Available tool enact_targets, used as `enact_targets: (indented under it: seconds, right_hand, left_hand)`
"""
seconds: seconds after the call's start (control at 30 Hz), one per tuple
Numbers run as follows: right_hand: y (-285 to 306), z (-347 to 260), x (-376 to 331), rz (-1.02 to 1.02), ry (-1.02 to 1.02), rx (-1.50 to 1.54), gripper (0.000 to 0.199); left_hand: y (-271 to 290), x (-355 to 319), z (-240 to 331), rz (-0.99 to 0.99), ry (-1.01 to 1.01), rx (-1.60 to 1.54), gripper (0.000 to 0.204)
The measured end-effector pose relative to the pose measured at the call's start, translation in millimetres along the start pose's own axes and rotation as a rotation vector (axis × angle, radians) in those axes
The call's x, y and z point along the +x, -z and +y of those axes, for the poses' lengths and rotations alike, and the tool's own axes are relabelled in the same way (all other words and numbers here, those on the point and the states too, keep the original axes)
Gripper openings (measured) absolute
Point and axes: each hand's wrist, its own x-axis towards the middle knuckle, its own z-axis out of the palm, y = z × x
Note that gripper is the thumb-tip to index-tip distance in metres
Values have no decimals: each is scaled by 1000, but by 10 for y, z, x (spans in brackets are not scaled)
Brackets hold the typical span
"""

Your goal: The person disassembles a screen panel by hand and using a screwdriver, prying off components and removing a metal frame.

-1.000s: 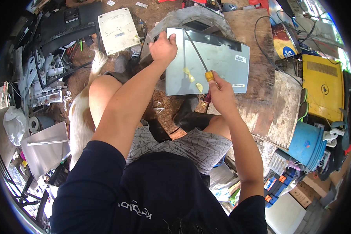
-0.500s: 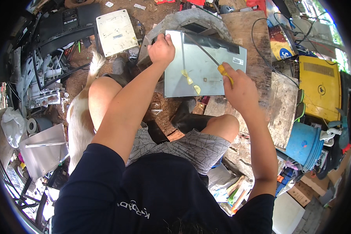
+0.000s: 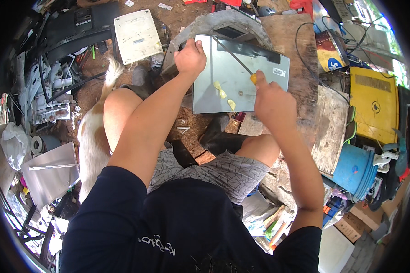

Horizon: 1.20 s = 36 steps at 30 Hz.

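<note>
A flat silver-grey LCD panel (image 3: 223, 98) lies across the grey rounded support and the edge of the wooden bench. It has a dark strip along its far edge, a white label and yellow tape pieces. My left hand (image 3: 190, 58) grips its far left corner, fingers closed over the edge. In my right hand (image 3: 276, 107), closed around the yellow handle, is a long screwdriver (image 3: 235, 58). Its shaft slants across the panel, with the tip at the far edge just right of my left hand.
The grey ring-shaped support (image 3: 255, 28) sits beyond the panel, beside the wooden bench top (image 3: 300, 59). A white-and-tan dog (image 3: 93, 132) stands by my left leg. Right are a yellow casing (image 3: 373, 104) and a blue bucket (image 3: 353, 168). Scrap and black frames (image 3: 84, 22) crowd the left.
My right hand has shifted slightly left and tilted, covering more of the screwdriver's handle. The tip stays at the panel's far edge; my left hand keeps its grip.
</note>
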Motion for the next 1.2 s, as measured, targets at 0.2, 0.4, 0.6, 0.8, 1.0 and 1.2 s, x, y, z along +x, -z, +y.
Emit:
enact_targets:
  seconds: [0.2, 0.4, 0.6, 0.8, 1.0, 1.2]
  right_hand:
    - [136, 435, 423, -57, 19, 435, 33]
    - [605, 143, 446, 22, 218, -52, 30]
    - [736, 66, 622, 8, 310, -85, 28]
    - [1207, -87, 1204, -259, 477, -374, 28]
    - [1777, -492, 2118, -686, 358, -614, 42]
    - [1786, -487, 2191, -52, 363, -917, 36]
  left_hand:
    - [2, -7, 1, -21, -8, -32, 35]
    - [-21, -23, 10, 36, -25, -45, 33]
    - [-8, -33, -7, 1, -22, -52, 34]
    - [-7, -34, -49, -10, -24, -55, 40]
    - [3, -54, 6, -27, -24, -82, 40]
    - [91, -105, 70, -9, 70, -285, 41]
